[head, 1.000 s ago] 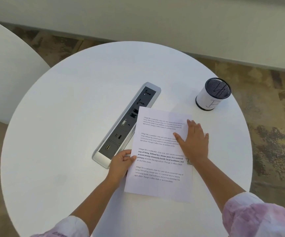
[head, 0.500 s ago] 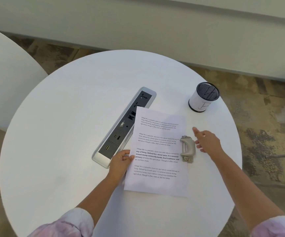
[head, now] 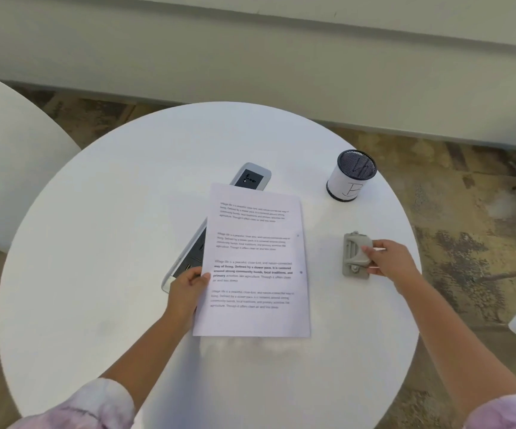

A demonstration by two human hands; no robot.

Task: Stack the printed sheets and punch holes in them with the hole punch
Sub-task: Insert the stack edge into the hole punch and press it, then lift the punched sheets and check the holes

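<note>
Sheets [head: 255, 261] are lying stacked mid-table, two holes now showing along the right margin; left hand [head: 187, 289] is pinching the left edge. Hole punch [head: 355, 255] has come off the paper, right hand [head: 388, 258] fingers curled around it. Punching looks done.

Printed sheets [head: 255, 261]: white stack with black text, two holes along its right edge, near the table's [head: 95, 243] centre.
Hole punch [head: 355, 256]: grey, upright, near the table's right edge.
</note>
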